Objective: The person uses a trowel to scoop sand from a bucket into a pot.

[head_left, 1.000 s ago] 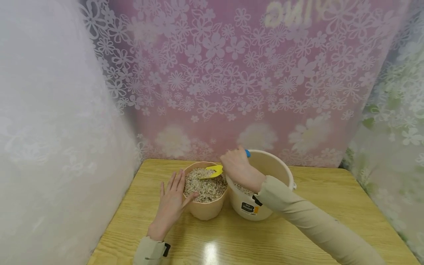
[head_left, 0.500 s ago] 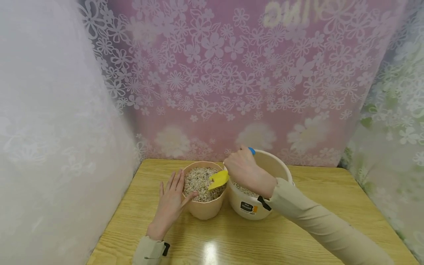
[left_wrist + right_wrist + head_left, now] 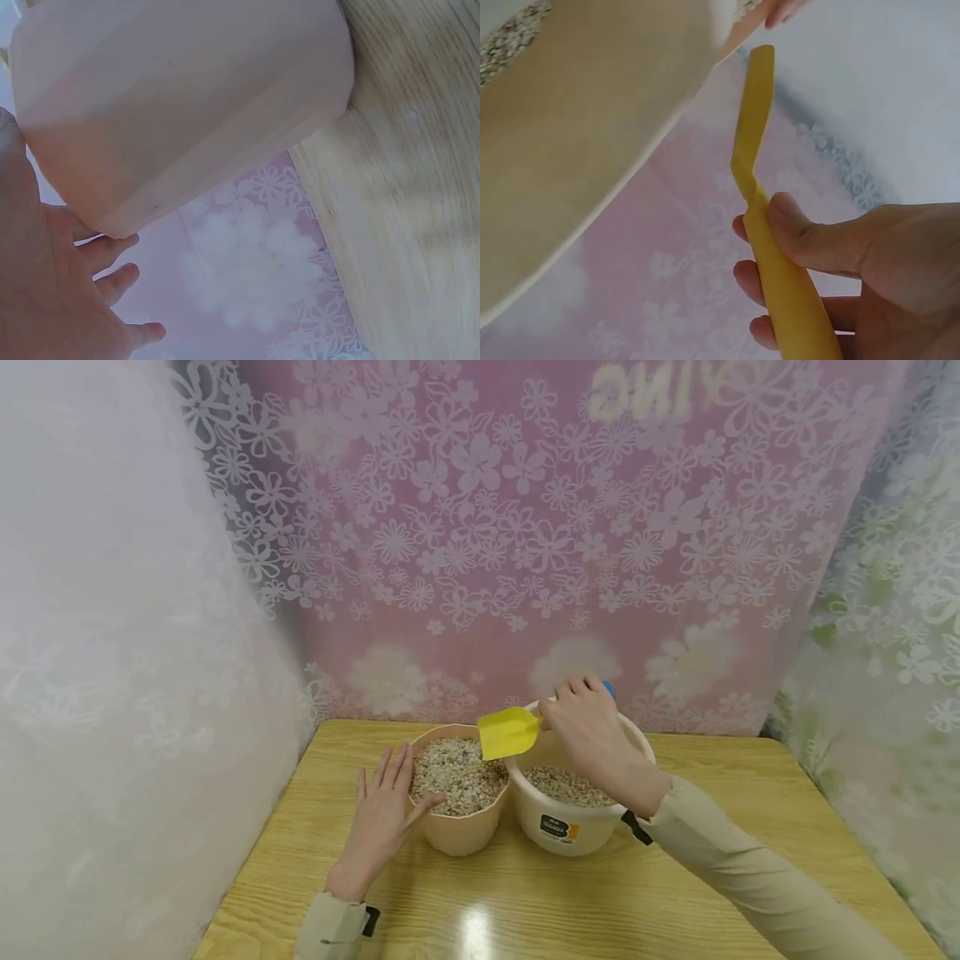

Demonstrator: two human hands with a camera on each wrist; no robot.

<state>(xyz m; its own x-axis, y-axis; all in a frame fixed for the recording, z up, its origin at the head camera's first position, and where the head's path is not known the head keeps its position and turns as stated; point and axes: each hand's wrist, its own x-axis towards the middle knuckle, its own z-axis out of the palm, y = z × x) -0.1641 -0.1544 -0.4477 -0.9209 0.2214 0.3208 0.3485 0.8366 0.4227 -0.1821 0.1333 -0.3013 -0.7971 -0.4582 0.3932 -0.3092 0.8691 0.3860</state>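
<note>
Grips a yellow scoop (image 3: 508, 732) in the right hand (image 3: 592, 727), with thumb and fingers wrapped round the handle. Points the blade left, above the far right edge of a peach pot (image 3: 459, 835) and just beside the left rim of a white bucket (image 3: 536, 827). Rests the left hand (image 3: 381, 822) against the left side of the pot, with fingers straight and spread and the thumb lying over the near left rim. Filled close to the rim with pale gravel (image 3: 453, 777), on the left; filled lower with similar grains (image 3: 566, 785), on the right. Set upright, side by side, toward the far edge of a wood-grain table (image 3: 720, 810). Marked with a dark label (image 3: 557, 827) on the bucket's near side. Backed by a pink floral sheet (image 3: 487, 560) at the far side; flanked by a whitish sheet (image 3: 135, 652) at left.
</note>
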